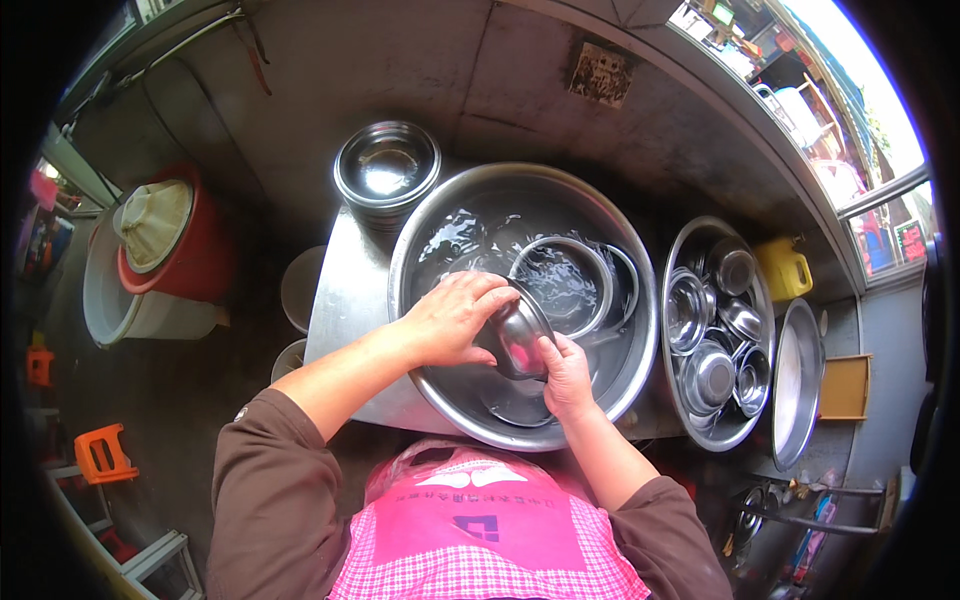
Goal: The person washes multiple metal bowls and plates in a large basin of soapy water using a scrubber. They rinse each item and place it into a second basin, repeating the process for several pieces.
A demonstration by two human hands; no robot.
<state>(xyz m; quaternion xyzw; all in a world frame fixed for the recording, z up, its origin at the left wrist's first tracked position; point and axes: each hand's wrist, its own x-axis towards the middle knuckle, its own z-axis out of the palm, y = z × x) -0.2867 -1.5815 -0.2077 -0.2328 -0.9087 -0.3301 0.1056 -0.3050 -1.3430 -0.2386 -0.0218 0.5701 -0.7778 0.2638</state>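
Observation:
A large round metal basin of water stands before me on a metal surface. Over its near half I hold a small stainless steel bowl, tilted on its side. My right hand grips the bowl's lower right rim, thumb on the outer wall. My left hand rests against its upper left edge, with the fingers partly hidden behind it. Larger metal bowls lie in the water beyond my hands, and another bowl shows under the water near the basin's front.
A stack of metal bowls stands at the back left corner. To the right, a second metal basin holds several bowls, beside a tilted round pan and a yellow jug. Red bucket and orange stool are left.

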